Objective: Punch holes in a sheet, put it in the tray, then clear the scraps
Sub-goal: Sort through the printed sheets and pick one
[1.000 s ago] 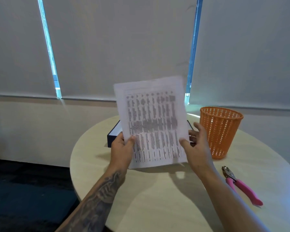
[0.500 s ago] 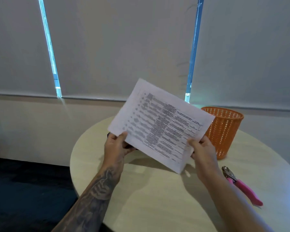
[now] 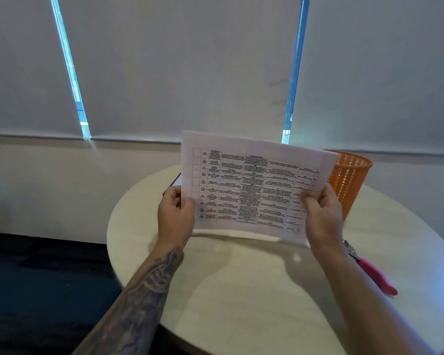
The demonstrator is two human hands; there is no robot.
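I hold a printed sheet (image 3: 249, 185) with a table of text in landscape, upright above the round table (image 3: 241, 290). My left hand (image 3: 173, 216) grips its lower left edge and my right hand (image 3: 322, 213) grips its lower right edge. A pink-handled hole punch (image 3: 374, 274) lies on the table to the right, partly behind my right forearm. The dark tray (image 3: 173, 181) sits at the table's far side, almost wholly hidden behind the sheet. Two small pale specks (image 3: 296, 258) lie on the table under the sheet.
An orange mesh basket (image 3: 349, 183) stands at the back right, just behind the sheet's right edge. Closed grey blinds fill the wall behind. Dark floor lies to the left, below the table's edge.
The sheet has turned from portrait through a tilt to landscape. Both hands have shifted to its two short edges and spread apart.
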